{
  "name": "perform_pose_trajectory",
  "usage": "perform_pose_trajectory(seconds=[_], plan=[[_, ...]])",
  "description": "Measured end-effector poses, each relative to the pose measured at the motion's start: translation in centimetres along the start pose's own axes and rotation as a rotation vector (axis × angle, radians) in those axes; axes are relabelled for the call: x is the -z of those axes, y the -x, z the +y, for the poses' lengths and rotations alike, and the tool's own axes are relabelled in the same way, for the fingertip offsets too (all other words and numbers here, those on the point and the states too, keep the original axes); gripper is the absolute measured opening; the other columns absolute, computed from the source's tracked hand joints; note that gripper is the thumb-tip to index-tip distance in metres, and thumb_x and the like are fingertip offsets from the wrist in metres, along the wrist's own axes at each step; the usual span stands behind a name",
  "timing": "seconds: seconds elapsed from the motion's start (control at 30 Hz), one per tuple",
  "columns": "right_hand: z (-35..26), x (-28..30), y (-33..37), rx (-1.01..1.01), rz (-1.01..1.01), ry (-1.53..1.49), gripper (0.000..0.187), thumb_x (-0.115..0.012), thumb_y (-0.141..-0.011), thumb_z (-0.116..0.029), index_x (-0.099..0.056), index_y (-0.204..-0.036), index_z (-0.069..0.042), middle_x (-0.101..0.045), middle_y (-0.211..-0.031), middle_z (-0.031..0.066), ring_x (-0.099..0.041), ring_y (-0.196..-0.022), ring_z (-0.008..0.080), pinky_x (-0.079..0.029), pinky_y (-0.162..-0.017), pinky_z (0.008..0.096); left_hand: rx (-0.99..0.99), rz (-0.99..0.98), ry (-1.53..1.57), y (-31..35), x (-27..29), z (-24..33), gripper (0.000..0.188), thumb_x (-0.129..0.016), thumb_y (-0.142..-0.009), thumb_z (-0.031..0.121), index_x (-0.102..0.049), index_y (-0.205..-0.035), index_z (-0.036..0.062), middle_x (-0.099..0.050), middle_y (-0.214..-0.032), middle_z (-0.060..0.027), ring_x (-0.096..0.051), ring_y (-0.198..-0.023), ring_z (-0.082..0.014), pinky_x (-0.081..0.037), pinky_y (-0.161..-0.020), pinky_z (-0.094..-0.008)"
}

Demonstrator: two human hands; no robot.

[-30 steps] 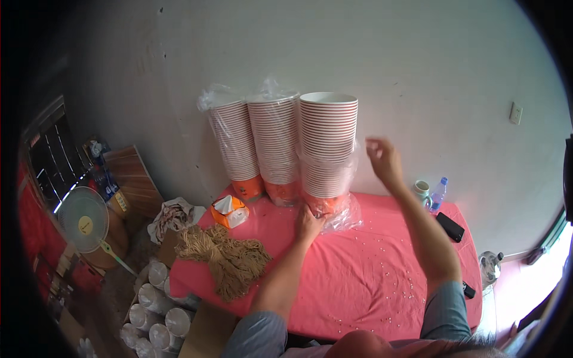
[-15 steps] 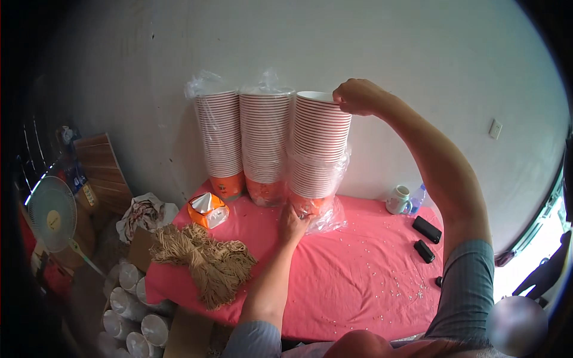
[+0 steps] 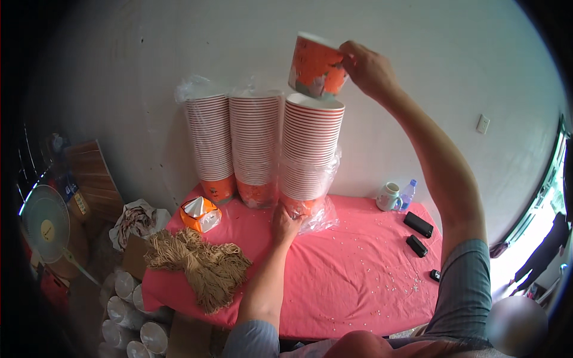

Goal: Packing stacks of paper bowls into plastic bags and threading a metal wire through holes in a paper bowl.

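Note:
My right hand (image 3: 367,67) pinches the rim of one orange printed paper tub (image 3: 317,64) and holds it, slightly tilted, just above the right-hand stack of paper tubs (image 3: 312,134). Whether the tub's base touches the stack's top rim, I cannot tell. Low down, my left hand (image 3: 284,225) grips the bottom of that stack, with part of its fingers hidden behind it. A clear plastic bag (image 3: 322,219) is bunched around the stack's lower half. To its left stand two more stacks, the middle stack (image 3: 255,140) and the left stack (image 3: 210,140), both wrapped in clear plastic.
Tan mop-like strings (image 3: 206,268) lie beside an orange and white tissue pack (image 3: 200,213) on the pink-covered table (image 3: 334,292). At right are a mug (image 3: 388,197), a bottle (image 3: 408,194) and dark devices (image 3: 418,225). A fan (image 3: 46,224) and wrapped stacks (image 3: 122,310) stand left.
My right hand has lifted a paper tub up off the top of the right-hand stack. My left hand stays at the stack's bottom. The whole view has shifted slightly.

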State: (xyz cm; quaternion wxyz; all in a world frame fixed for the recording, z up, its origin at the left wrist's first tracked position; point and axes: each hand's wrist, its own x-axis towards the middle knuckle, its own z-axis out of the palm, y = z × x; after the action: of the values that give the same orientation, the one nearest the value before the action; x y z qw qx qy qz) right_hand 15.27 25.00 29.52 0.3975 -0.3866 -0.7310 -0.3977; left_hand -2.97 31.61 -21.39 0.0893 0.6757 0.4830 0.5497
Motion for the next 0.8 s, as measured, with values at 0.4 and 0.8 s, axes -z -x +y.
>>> perform_pose_trajectory(seconds=[0.4,0.8], plan=[[-10.2,11.6,24.9,-0.124,-0.228,-0.238,0.023,-0.073,-0.089,0.005,-0.068,-0.109,-0.006,-0.074,-0.100,0.0091,-0.074,-0.079,0.0254,-0.061,-0.071,0.0368,0.087,-0.124,-0.199,-1.4,-2.7,-3.4,0.121,-0.094,-0.071,0.062,-0.043,-0.156,-0.0088,-0.062,-0.141,-0.0371,-0.063,-0.131,-0.0483,-0.052,-0.112,-0.0502],[-9.2,13.4,39.7,-0.284,-0.548,-0.568,0.032,-0.072,-0.086,-0.004,-0.072,-0.118,-0.009,-0.076,-0.116,0.0077,-0.076,-0.087,0.0326,-0.062,-0.071,0.0431,0.019,-0.365,0.213,1.1,22.0,13.4,0.054,-0.074,-0.106,0.025,-0.058,-0.149,-0.0043,-0.074,-0.133,-0.0205,-0.073,-0.121,-0.0228,-0.058,-0.100,-0.0364]])
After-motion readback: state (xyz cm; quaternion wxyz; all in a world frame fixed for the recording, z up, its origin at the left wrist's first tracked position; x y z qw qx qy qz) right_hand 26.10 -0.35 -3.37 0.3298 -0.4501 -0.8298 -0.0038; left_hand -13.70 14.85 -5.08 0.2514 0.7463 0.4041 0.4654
